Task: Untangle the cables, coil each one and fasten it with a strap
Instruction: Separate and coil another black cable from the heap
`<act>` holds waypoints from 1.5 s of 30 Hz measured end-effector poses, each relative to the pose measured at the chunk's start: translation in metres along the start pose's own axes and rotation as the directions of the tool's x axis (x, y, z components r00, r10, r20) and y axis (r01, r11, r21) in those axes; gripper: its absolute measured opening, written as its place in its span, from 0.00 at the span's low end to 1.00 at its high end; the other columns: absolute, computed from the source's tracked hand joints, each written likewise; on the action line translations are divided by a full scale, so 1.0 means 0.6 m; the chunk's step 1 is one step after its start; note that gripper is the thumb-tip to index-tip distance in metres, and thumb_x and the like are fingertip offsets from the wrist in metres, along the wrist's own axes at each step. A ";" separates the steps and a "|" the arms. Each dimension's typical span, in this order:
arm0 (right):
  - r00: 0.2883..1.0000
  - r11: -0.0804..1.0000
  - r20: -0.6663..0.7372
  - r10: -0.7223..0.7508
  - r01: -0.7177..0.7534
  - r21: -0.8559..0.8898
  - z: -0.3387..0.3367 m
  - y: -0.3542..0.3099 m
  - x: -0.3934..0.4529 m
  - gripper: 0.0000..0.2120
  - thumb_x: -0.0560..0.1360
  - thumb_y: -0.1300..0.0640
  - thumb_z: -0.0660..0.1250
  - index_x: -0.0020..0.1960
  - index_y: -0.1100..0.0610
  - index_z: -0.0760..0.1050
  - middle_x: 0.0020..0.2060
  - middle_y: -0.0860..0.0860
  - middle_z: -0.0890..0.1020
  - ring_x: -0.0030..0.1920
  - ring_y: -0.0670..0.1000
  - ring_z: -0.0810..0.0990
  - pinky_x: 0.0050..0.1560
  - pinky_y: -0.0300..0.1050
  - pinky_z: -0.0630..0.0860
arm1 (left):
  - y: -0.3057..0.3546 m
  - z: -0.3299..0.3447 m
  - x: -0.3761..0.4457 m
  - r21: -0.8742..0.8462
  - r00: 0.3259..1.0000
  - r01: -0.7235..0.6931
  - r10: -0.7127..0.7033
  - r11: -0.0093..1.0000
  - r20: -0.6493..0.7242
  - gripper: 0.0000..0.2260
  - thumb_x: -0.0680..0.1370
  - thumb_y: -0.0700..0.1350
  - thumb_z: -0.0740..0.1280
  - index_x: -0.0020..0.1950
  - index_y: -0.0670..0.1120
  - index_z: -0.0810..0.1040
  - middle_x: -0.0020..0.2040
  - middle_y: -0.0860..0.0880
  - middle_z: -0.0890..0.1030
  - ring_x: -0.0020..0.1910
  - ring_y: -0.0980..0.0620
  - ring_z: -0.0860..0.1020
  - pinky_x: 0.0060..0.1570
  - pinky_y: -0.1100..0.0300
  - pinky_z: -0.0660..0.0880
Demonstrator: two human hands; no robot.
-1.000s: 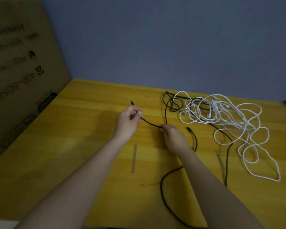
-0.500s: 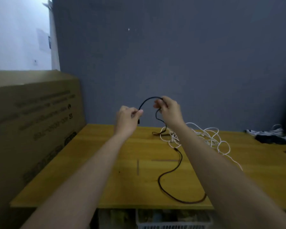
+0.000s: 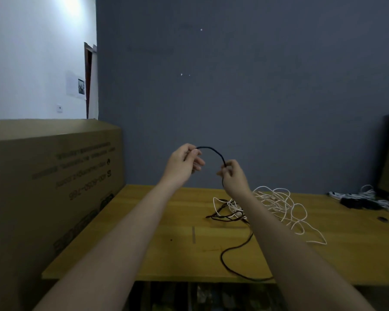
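At the far left a large cardboard box [image 3: 54,176] stood against the worktop [image 3: 144,254], its flaps closed, so what it held could not be told.

Half a second earlier the hands had been close together with only a small loop of cable between them. By this moment they had drawn apart and the loop had opened into a wider arch held up in front of the grey wall. A second ago the same hands had been low over the wood, pinching the cable's end. That suggests the first turn of a coil was being measured out, though the cable was by no means free.

The left hand [image 3: 182,163] pinched one end of the black cable [image 3: 211,150] between thumb and fingers. The right hand [image 3: 233,173] had its fingers curled round the cable farther along. From there the cable dropped behind the wrist, ran into the white cable tangle [image 3: 279,205] and snaked toward the near edge of the worktop. It was probably still caught in the white loops, so pulling would likely drag them along.

No strap could be made out. At the far right lay more cables and dark items [image 3: 355,202], too dim to identify.
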State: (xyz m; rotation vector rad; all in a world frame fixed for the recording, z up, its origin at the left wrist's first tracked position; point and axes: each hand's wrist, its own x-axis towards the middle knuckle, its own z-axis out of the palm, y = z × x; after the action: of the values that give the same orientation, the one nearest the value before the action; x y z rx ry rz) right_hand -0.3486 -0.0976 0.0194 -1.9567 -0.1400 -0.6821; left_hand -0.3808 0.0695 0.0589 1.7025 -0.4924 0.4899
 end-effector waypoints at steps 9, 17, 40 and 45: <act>0.974 0.984 0.222 0.056 -0.016 -0.175 0.012 0.081 -0.062 0.12 0.83 0.54 0.52 0.57 0.57 0.71 0.47 0.51 0.77 0.50 0.52 0.76 0.42 0.43 0.70 | -0.025 0.007 -0.022 -0.251 0.996 0.058 -0.071 0.966 -0.046 0.10 0.83 0.44 0.57 0.54 0.40 0.75 0.41 0.47 0.83 0.28 0.57 0.77 0.33 0.67 0.76; 0.969 0.996 0.231 0.084 -0.085 -0.003 0.032 0.085 -0.004 0.14 0.83 0.55 0.53 0.51 0.58 0.76 0.33 0.52 0.74 0.33 0.51 0.71 0.36 0.45 0.69 | -0.046 0.008 0.012 -0.320 0.987 0.102 -0.135 0.942 -0.085 0.08 0.83 0.45 0.57 0.53 0.44 0.74 0.39 0.49 0.84 0.29 0.54 0.77 0.38 0.60 0.76; 0.999 0.959 -0.052 -0.010 -0.005 -0.283 0.022 0.170 0.200 0.12 0.81 0.56 0.61 0.59 0.59 0.78 0.44 0.53 0.83 0.37 0.49 0.79 0.34 0.42 0.72 | -0.179 0.113 0.214 -0.417 0.958 0.266 -0.285 0.869 0.016 0.09 0.82 0.49 0.59 0.49 0.46 0.75 0.36 0.50 0.80 0.28 0.55 0.73 0.33 0.62 0.74; 0.977 0.832 0.028 -0.213 0.196 -0.519 0.111 0.243 0.206 0.12 0.79 0.60 0.61 0.58 0.59 0.80 0.49 0.56 0.83 0.51 0.58 0.78 0.51 0.53 0.75 | -0.282 0.135 0.231 -0.417 0.947 0.272 -0.318 0.867 -0.043 0.11 0.83 0.49 0.58 0.46 0.46 0.76 0.31 0.52 0.68 0.26 0.57 0.65 0.28 0.65 0.65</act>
State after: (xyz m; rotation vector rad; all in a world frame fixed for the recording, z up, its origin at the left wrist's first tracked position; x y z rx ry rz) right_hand -0.1631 -0.1344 -0.0535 -2.4746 -0.1597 -0.9686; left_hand -0.1661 0.0113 -0.0120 1.3070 -0.2226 0.2336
